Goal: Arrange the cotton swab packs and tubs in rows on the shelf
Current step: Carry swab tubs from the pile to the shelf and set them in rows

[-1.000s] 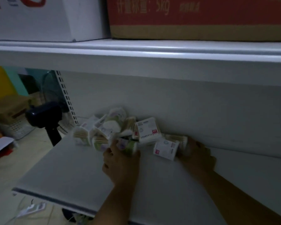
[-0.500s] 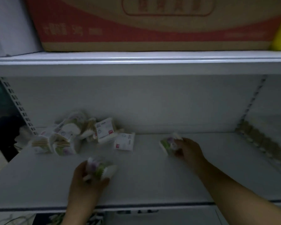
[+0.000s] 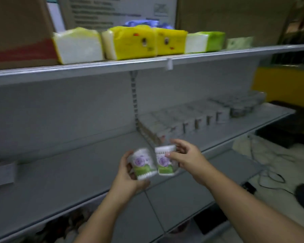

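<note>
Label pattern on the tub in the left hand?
Purple rose above a green band, on the small white cotton swab tub in the left hand. Head view.

Left forearm [image 3: 102, 213] at 6 o'clock and right forearm [image 3: 235, 199] at 4 o'clock are bare to the frame's edge. Left hand [image 3: 128, 174] and right hand [image 3: 184, 158] are bare too; blur hides finer detail
</note>
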